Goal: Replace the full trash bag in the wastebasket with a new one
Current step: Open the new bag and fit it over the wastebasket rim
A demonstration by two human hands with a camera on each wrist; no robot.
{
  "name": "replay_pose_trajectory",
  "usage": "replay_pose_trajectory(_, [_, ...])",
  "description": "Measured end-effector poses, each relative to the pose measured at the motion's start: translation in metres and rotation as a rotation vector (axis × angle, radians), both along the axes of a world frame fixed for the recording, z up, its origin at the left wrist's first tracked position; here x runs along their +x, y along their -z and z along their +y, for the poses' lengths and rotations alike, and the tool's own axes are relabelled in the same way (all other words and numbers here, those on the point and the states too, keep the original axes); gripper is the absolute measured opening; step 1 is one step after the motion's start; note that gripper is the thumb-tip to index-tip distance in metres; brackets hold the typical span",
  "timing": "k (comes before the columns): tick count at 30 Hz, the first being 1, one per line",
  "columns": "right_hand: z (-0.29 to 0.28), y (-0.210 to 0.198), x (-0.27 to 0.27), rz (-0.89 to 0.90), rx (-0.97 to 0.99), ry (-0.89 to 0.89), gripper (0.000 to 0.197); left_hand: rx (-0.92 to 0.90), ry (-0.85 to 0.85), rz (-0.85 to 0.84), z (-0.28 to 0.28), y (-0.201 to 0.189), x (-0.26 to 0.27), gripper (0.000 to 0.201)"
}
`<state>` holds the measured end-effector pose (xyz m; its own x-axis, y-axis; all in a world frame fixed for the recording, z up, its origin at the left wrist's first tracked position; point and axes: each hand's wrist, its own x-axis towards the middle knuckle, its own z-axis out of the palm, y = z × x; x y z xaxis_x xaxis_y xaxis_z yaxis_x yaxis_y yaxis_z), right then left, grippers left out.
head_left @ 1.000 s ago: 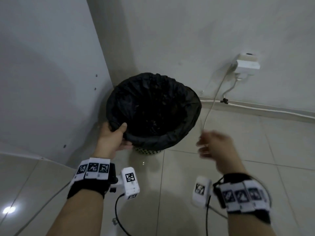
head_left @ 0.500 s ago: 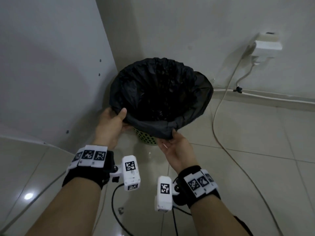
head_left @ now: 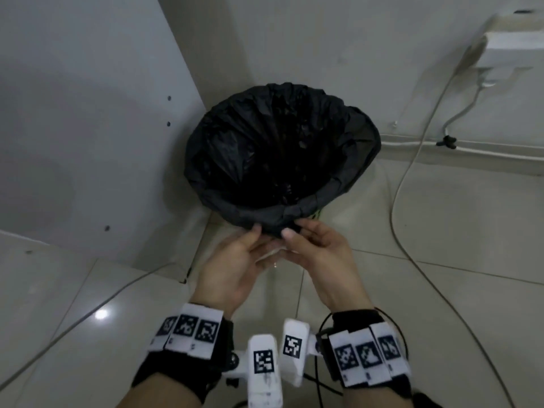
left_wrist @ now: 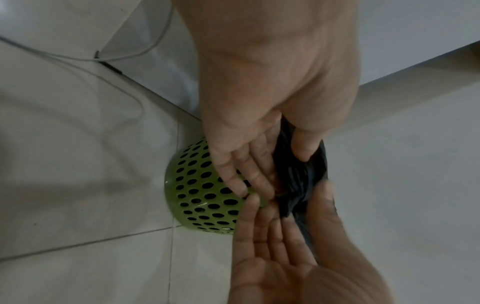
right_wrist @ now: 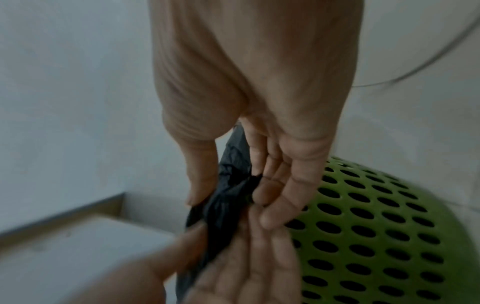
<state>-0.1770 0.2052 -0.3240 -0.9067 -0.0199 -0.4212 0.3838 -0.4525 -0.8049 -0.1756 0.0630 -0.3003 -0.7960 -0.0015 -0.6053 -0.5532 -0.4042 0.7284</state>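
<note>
A black trash bag (head_left: 273, 148) lines a green perforated wastebasket (left_wrist: 200, 191) that stands in a corner, its mouth folded over the rim. At the near rim the bag's overhang is gathered into a bunch (left_wrist: 298, 181). My left hand (head_left: 253, 240) pinches this bunch between thumb and straight fingers (left_wrist: 241, 174). My right hand (head_left: 297, 237) pinches the same bunch (right_wrist: 226, 195) from the right, its thumb on one side and its fingers (right_wrist: 275, 195) on the other. The two hands nearly touch. The bag's contents are lost in the dark.
A white cabinet panel (head_left: 88, 128) stands close on the left and the wall is right behind the basket. A white cable (head_left: 394, 201) runs from a wall box (head_left: 512, 45) across the tiles on the right. Another cable (head_left: 88, 310) crosses the floor at left.
My left hand slid from the basket's left rim to the near rim. My right hand came in from the right to the same spot, and both now pinch the gathered overhang.
</note>
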Motion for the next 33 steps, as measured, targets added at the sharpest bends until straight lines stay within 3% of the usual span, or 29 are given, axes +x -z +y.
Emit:
replay_pose_trajectory(2, [-0.001,0.002,-0.003,0.04,0.223,-0.023,0.037,-0.004,-0.016,0.05,0.005,0.001,-0.006,0.024])
replay_pose_trajectory(4, [-0.004,0.001,-0.008,0.086,0.336,-0.041,0.01,-0.021,-0.039,0.068,0.01,0.002,-0.01,0.019])
replay_pose_trajectory(6, [-0.005,0.003,-0.011,0.021,0.179,-0.038,0.016,-0.066,-0.038,0.059,0.012,0.006,-0.012,0.016])
replay_pose_trajectory(8, [-0.005,0.003,-0.013,-0.136,-0.194,-0.04,0.018,-0.081,-0.016,0.039,0.012,0.012,-0.013,0.011])
replay_pose_trajectory(10, [-0.003,0.002,-0.014,-0.303,-0.45,-0.075,0.016,-0.019,0.011,0.022,0.012,0.013,-0.015,0.016])
replay_pose_trajectory(13, [0.0,0.001,-0.015,-0.432,-0.501,-0.173,0.017,0.047,0.09,0.013,0.006,0.009,-0.02,0.022])
replay_pose_trajectory(19, [0.011,-0.013,-0.019,-0.426,-0.047,-0.286,0.017,0.039,0.167,-0.025,0.011,0.009,-0.025,0.016])
replay_pose_trajectory(22, [0.019,-0.026,-0.01,-0.222,0.388,-0.259,0.012,-0.083,0.184,-0.012,0.011,0.005,-0.032,0.016])
replay_pose_trajectory(24, [0.024,-0.034,-0.004,-0.049,0.58,-0.193,0.014,-0.175,0.155,0.03,0.005,0.001,-0.037,0.014])
replay_pose_trajectory(28, [0.022,-0.04,-0.005,0.22,0.784,-0.355,0.039,-0.195,0.115,0.075,0.004,0.0,-0.031,0.019])
replay_pose_trajectory(31, [0.016,-0.037,-0.012,0.372,0.975,-0.402,0.017,-0.176,0.181,0.063,0.006,0.0,-0.031,0.024])
replay_pose_trajectory(33, [0.017,-0.032,-0.018,0.408,1.042,-0.381,0.02,-0.27,0.282,0.08,0.0,0.0,-0.034,0.025])
